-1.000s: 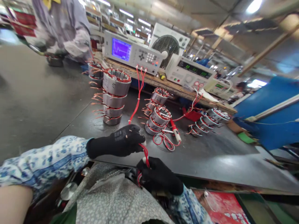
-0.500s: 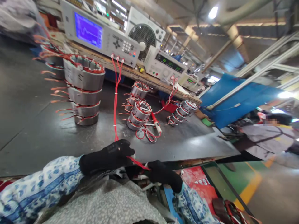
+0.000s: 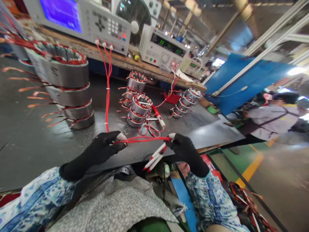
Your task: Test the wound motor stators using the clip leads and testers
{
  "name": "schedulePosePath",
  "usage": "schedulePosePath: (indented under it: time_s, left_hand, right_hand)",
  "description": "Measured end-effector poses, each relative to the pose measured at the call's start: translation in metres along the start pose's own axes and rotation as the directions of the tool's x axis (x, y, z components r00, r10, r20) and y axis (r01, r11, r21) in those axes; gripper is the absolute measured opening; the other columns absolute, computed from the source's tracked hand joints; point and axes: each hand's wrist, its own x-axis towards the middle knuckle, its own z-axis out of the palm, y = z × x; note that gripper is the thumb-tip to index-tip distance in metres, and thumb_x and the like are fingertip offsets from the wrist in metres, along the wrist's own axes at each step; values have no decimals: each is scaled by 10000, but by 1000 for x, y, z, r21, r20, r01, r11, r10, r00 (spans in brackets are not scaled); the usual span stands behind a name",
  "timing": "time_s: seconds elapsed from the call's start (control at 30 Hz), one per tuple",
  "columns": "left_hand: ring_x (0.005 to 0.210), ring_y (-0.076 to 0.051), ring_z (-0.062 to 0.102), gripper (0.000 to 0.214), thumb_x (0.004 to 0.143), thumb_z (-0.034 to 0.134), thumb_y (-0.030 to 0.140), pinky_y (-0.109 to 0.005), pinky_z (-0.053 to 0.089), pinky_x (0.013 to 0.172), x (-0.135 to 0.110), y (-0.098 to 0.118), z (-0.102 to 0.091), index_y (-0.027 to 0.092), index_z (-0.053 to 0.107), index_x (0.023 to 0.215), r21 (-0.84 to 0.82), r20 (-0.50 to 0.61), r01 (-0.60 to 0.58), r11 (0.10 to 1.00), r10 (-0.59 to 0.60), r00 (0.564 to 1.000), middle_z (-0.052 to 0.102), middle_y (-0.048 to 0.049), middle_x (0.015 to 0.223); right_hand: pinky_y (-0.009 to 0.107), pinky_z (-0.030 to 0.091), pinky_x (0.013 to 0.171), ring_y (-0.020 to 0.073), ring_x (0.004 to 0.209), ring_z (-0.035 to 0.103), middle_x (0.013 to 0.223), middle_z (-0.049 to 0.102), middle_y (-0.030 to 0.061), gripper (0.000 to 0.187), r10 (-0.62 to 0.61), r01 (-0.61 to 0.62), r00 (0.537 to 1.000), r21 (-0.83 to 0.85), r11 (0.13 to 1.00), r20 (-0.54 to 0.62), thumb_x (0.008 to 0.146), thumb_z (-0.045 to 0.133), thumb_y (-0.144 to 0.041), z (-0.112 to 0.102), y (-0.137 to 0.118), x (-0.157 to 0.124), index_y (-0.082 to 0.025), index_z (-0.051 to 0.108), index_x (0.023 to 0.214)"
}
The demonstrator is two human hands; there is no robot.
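Below, wound stators (image 3: 64,75) stand on a dark workbench (image 3: 31,151).

A motor factory, with wound stators (image 3: 60,69) and electrical test instruments (image 3: 79,22) around.

Red test lead (image 3: 142,139) runs taut sideways, white probes (image 3: 154,158) bunched near one end.

Black knit gloves (image 3: 96,153), blue-white floral sleeves (image 3: 36,201), grey speckled apron (image 3: 111,206)
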Motion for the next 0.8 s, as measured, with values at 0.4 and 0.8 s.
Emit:
schedulePosePath:
  time_s: [0.4,0.8]
  left_hand:
    - [861,-250,749,589,991,622,668,-354,610,789,-5,-28,5,251,673,1404,-565,255,271,779,-147,956,792,-95,1062]
    - [874,-200,696,467,780,850,251,-295,578,776,-7,-62,17,216,737,1232,-643,-116,208,737,-362,925,766,-50,1086]
  right_hand:
    - [387,582,929,230,1038,727,1071,757,62,146,-613,626,717,-81,776,-332,973,621,-168,24,-78,45,-276,697,1034]
    - [374,612,854,217,950,726,1166,760,112,248,-416,416,908,204,886,-45,1034,575,-284,148,-30,22,-220,688,1245]
